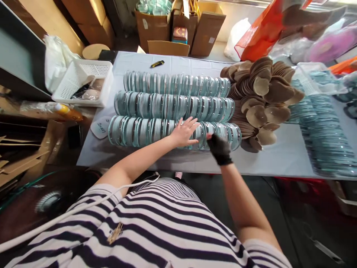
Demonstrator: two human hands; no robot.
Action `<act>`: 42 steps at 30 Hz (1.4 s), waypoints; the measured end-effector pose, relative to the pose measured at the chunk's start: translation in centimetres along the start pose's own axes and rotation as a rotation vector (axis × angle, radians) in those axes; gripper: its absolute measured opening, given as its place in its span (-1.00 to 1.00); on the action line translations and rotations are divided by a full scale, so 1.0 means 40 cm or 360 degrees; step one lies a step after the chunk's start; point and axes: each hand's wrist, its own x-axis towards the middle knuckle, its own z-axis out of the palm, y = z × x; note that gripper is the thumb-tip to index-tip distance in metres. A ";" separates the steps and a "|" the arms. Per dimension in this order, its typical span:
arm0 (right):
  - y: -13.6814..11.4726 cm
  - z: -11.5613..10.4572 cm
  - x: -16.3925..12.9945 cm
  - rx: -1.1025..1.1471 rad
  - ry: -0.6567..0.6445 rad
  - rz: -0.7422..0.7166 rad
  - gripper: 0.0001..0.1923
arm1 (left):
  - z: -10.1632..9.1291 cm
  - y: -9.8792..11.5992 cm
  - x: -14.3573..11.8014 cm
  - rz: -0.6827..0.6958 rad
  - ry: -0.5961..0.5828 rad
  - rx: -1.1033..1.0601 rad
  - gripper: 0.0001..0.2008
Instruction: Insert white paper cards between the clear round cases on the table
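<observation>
On the near row of glass discs, closest of three rows to the table edge, left hand lies flat with fingers spread while gloved right hand sits curled just beside, grip unclear; best press evenly so upright discs don't topple.

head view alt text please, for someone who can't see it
A person's bare left hand and black-gloved right hand rest on the nearest of three rows of clear round discs standing on edge on a grey table. A pile of brown heart-shaped pieces lies to the right, a white basket to the left.
</observation>
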 end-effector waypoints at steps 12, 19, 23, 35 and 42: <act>0.002 -0.138 0.400 -0.0160 -0.1276 -0.0318 -0.71 | 0.045 0.049 0.075 -0.0109 -0.0013 0.0093 -0.19; 0.054 -0.127 0.178 -0.0181 -0.0456 -0.0591 -0.71 | 0.038 0.052 0.081 -0.0150 -0.0016 0.0070 -0.23; 0.085 -0.121 0.118 -0.0030 -0.0277 -0.0268 -0.63 | 0.041 0.052 0.080 -0.0141 -0.0002 0.0066 -0.23; -0.001 -0.136 0.386 -0.0228 -0.1244 -0.0397 -0.73 | 0.046 0.053 0.071 -0.0149 0.0022 0.0088 -0.20; 0.003 -0.152 0.350 -0.0452 -0.0768 -0.0755 -0.72 | 0.045 0.048 0.075 -0.0139 0.0052 0.0045 -0.23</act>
